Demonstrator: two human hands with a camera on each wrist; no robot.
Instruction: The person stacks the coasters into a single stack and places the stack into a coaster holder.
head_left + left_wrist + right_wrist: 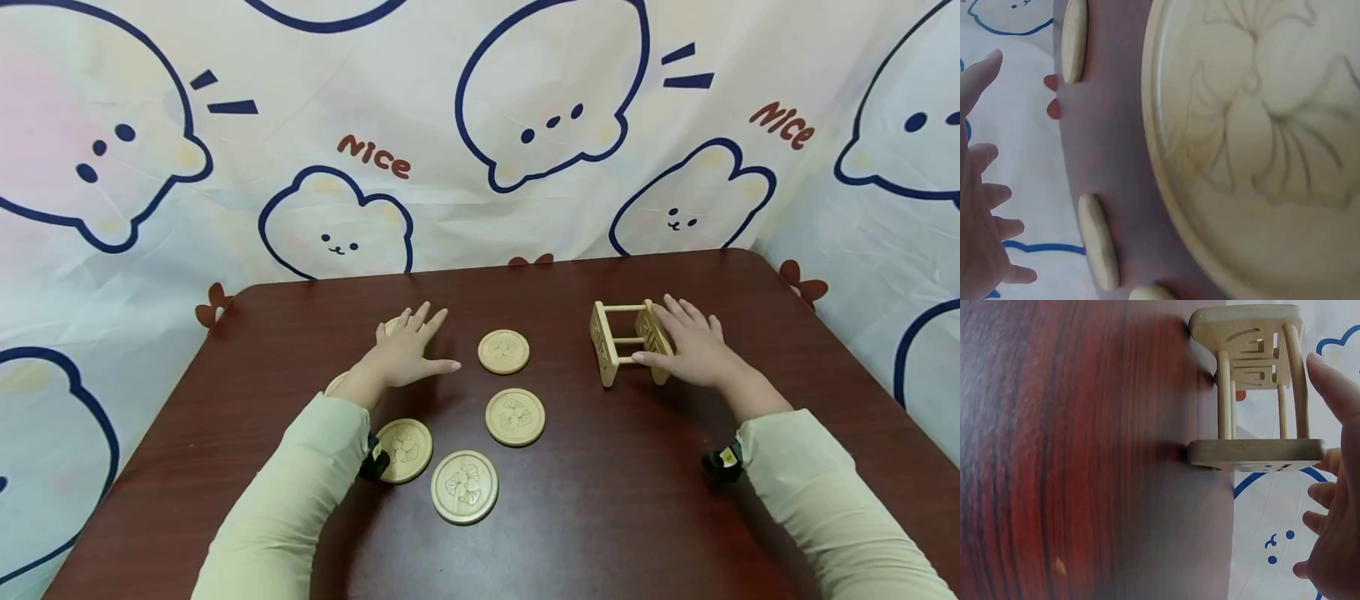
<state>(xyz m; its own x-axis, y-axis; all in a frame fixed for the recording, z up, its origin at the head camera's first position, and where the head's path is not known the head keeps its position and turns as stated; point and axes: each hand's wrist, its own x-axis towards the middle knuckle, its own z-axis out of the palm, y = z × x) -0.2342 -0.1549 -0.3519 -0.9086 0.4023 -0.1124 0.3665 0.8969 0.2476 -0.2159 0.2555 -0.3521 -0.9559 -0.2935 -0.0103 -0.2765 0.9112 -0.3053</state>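
Note:
In the head view my left hand hovers with spread fingers over the left part of the table, partly covering a round wooden coaster behind its fingers. Another coaster peeks out beside that wrist. A coaster with a carved flower pattern fills much of the left wrist view. On the right, a small wooden coaster rack with slotted side panels and dowels stands upright. My right hand is at its right panel, fingers extended and thumb by the front dowel; nothing is gripped.
More carved coasters lie flat on the dark brown table: one at the back middle, one in front of it, one nearest, and one by the left cuff. A patterned cloth hangs behind the table.

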